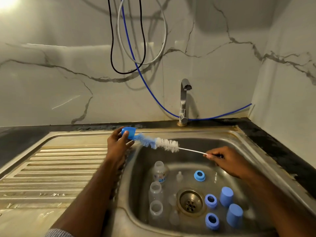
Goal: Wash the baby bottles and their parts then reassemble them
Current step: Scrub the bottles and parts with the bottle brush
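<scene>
My left hand (118,144) grips a blue bottle cap (128,132) above the sink's left rim. The blue and white bottle brush (159,144) has its blue tip inside the cap. My right hand (222,159) pinches the brush's twisted wire handle over the basin. In the steel sink (239,151) lie three clear bottles (156,190) at the left, clear teats (179,177) near the drain, three blue screw rings (199,175) and two more blue caps (226,196) at the right.
A chrome tap (184,101) stands behind the basin, with no water running. The ribbed steel drainboard (56,168) spreads to the left. Black, grey and blue hoses (130,48) hang down the marble wall. A dark counter (282,151) runs along the right.
</scene>
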